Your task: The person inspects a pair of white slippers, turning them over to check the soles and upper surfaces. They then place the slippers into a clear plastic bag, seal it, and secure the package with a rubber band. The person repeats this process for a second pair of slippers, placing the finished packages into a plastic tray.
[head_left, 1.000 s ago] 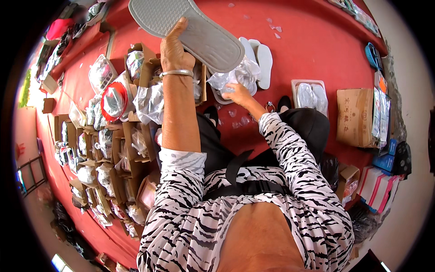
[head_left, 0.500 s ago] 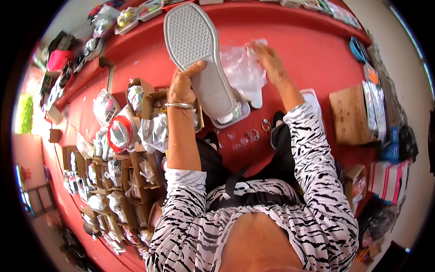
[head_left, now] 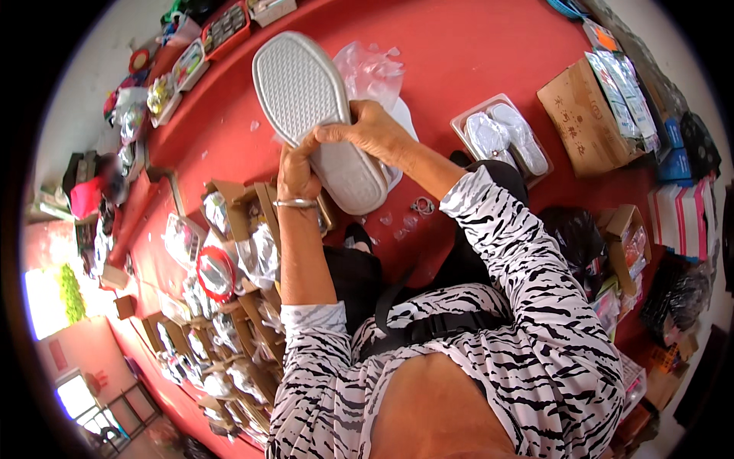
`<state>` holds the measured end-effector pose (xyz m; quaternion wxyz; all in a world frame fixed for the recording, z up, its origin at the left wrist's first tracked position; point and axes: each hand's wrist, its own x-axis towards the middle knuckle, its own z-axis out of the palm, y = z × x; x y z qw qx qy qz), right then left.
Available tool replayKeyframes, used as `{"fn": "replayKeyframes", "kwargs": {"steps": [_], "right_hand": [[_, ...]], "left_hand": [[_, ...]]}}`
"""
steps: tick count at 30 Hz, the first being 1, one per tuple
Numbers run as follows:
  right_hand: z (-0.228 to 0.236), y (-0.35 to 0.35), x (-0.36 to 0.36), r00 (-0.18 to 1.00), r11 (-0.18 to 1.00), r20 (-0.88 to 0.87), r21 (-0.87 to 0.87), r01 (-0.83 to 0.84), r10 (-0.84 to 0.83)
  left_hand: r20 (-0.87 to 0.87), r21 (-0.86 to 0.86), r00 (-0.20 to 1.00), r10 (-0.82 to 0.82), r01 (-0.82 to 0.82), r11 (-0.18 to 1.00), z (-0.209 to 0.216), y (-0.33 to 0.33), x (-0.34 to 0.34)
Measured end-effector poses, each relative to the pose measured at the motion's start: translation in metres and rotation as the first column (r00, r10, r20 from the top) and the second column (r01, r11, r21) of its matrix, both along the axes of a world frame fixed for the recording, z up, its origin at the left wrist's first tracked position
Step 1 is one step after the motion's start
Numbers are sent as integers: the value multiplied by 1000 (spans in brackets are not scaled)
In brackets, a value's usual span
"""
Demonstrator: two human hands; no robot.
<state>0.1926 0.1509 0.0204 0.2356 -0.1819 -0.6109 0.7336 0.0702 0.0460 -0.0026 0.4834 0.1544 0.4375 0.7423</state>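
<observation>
A pale grey slipper (head_left: 302, 88) is held up in front of me, its textured sole facing me and its toe end pointing away. My left hand (head_left: 299, 170) grips its left edge, the thumb lying on the sole. My right hand (head_left: 375, 136) closes on its right edge, its thumb meeting the left one. The upper of the slipper is hidden behind the sole. Just beyond my right hand, a crumpled clear plastic bag (head_left: 371, 75) lies on the red floor. Partly hidden behind the slipper and my right hand is a white object (head_left: 404, 118).
Right of my right forearm, a clear tray (head_left: 552, 170) holds a pair of wrapped white shoes. A cardboard box (head_left: 585, 115) stands farther right. Several open cartons (head_left: 245, 218) of bagged goods crowd the left. Small rings and clear scraps lie near my feet; a red ledge runs across the back.
My right hand has come left from the plastic bag onto the slipper. The slipper is lower in view, and the whole view has turned, bringing the tray of wrapped shoes into sight.
</observation>
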Motion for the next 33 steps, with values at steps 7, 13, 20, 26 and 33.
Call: {"fn": "replayKeyframes", "kwargs": {"steps": [7,13,20,26,33], "right_hand": [[16,9,10,986,996,146,58,68,-75],[24,15,21,997,926,76,377,-10,-20],[38,1,47,971,712,146,661,-238,189],[31,6,47,930,609,168,715,-343,326],[37,10,45,961,804,270,558,-206,59]], "left_hand": [[175,23,984,-8,4,1000,2,7,7],[185,141,981,-49,23,990,3,-4,-13],[-310,38,948,77,-69,997,-33,-34,-34],[72,401,989,-126,87,912,-51,-47,2],[-300,163,954,-18,70,984,-13,-17,-12]]}}
